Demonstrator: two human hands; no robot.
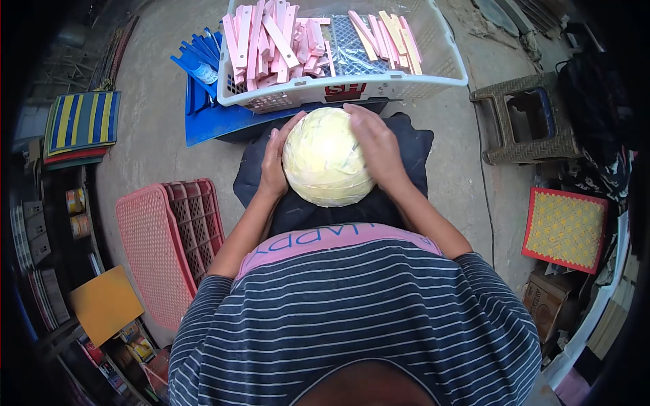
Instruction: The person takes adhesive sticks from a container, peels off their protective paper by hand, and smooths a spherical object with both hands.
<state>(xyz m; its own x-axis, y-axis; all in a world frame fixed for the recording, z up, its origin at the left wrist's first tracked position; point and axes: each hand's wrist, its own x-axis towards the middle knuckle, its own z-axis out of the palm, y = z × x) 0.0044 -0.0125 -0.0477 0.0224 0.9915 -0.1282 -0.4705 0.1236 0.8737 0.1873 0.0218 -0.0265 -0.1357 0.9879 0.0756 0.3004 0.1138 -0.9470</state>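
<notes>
A large pale-yellow ball (325, 159), its surface wrapped in overlapping strips, rests at my lap over dark cloth (254, 166). My left hand (276, 159) lies along the ball's left side, palm toward it, fingers pointing up and forward. On the upper right, my right hand (374, 143) lies against the ball with fingers stretched out. The ball is held between both palms, and its underside is hidden. A pink cloth with blue lettering (325, 238) covers the lap just below it.
Ahead stands a white plastic basket (284, 95) holding pink and cream sticks (271, 40). Blue pieces (200, 57) and a blue board (203, 128) are beside it. Pink crates (152, 250) stand at left, a woven-pattern stool (497, 125) at right. A cable (486, 183) crosses the floor.
</notes>
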